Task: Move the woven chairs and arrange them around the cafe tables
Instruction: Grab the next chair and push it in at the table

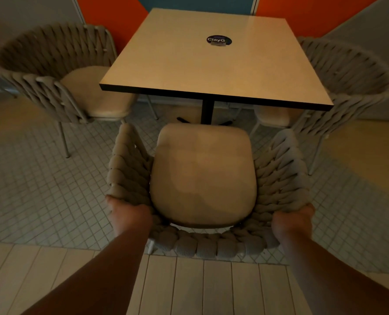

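A grey woven chair (202, 245) with a beige seat cushion stands right below me, its open front facing the square cafe table (189, 71). My left hand (129, 214) grips the chair's rim at the back left, and my right hand (293, 220) grips the rim at the back right. The front of the cushion sits just short of the table's near edge. A second woven chair (50, 57) stands at the table's left side. A third woven chair (350, 80) is tucked in at the right side, its seat partly hidden under the tabletop.
The table has a black pedestal leg (208, 111) and a round dark sticker (219, 40) on top. Orange and grey wall panels (111, 17) rise just behind it. Small white floor tiles (41, 189) surround the chairs; pale floor planks (189, 287) lie under me.
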